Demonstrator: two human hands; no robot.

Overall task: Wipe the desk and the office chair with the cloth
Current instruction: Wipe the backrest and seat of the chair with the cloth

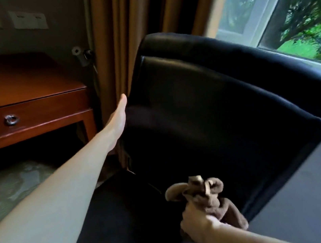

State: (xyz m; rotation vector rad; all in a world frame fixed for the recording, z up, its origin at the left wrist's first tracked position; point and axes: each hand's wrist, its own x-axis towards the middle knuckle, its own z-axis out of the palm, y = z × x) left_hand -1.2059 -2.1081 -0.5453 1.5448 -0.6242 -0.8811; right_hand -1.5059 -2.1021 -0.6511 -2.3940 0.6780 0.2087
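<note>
Two hands engaged: left hand (pixel 118 117), laid flat, rests against the left edge of the black office chair (pixel 215 102); right hand (pixel 200 225) grips the bunched brown cloth (pixel 204 196), near, low before the backrest. Chair step judged in hand; next, press cloth to backrest.

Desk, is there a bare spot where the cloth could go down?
Yes: the visible desk top is bare between the wall and the drawer edge. It is tight between desk and office chair, where the left hand touches the chair by the curtain.
</note>
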